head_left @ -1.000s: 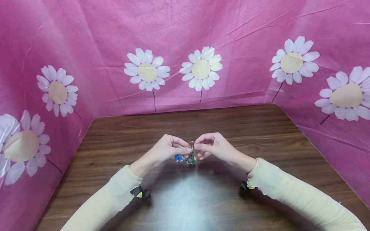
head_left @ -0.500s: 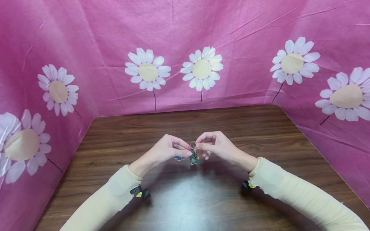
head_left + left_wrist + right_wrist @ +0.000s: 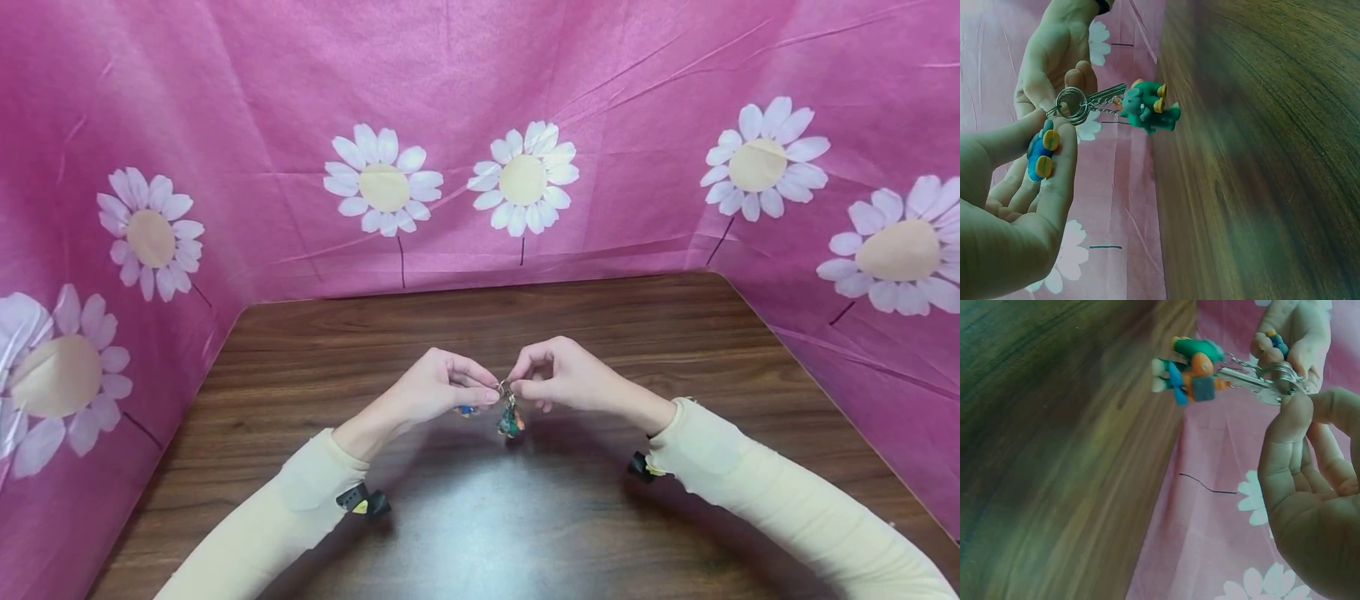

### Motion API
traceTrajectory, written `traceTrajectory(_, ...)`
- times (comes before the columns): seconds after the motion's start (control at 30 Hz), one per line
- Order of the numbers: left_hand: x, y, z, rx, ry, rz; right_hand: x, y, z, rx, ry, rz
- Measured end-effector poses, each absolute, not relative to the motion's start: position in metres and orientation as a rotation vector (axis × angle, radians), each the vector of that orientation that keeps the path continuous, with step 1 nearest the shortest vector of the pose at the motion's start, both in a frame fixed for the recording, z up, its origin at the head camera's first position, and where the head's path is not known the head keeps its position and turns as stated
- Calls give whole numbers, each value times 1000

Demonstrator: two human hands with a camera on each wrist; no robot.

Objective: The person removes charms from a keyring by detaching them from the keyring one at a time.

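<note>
Both hands meet over the table, with a metal key ring (image 3: 1072, 105) between their fingertips. My left hand (image 3: 435, 385) pinches the ring's left side, and a small blue figure with yellow feet (image 3: 1043, 153) lies against its fingers. On the other side, the thumb and index fingertip of my right hand (image 3: 562, 379) pinch the ring. From it hang a silver key (image 3: 1247, 380) and chains bearing a green figure (image 3: 1147, 105) and an orange figure (image 3: 1202, 384). In the head view, the left fingers partly cover the blue figure.
A brown wood-grain table (image 3: 352, 333) lies below the hands. Pink cloth (image 3: 450, 50) printed with white daisies stands around its back and sides. Each sleeve carries a small black wrist camera (image 3: 367, 500) underneath.
My right hand has moved slightly right and up. The green and orange figures have shifted right and a little lower. Less of the blue figure shows beneath my left hand.
</note>
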State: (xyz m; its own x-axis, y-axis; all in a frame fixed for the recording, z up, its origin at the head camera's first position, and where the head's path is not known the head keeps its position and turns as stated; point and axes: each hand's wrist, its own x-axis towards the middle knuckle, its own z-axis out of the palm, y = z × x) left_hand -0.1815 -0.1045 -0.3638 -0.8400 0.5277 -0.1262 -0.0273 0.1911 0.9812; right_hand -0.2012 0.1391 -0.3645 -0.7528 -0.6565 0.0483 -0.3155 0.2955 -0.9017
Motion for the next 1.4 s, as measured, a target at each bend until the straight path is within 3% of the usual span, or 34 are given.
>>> traceTrajectory(0.4,-180,-108,-364,535,2107,1634,-199,136,-363,-868,2215,-1389)
traceTrajectory(0.97,-185,-105,-364,468,2135,1838,-199,135,-374,-661,1999,-1710)
traceTrajectory(1.4,-184,-109,-364,523,2133,1660,-201,135,-374,-600,1967,-1804)
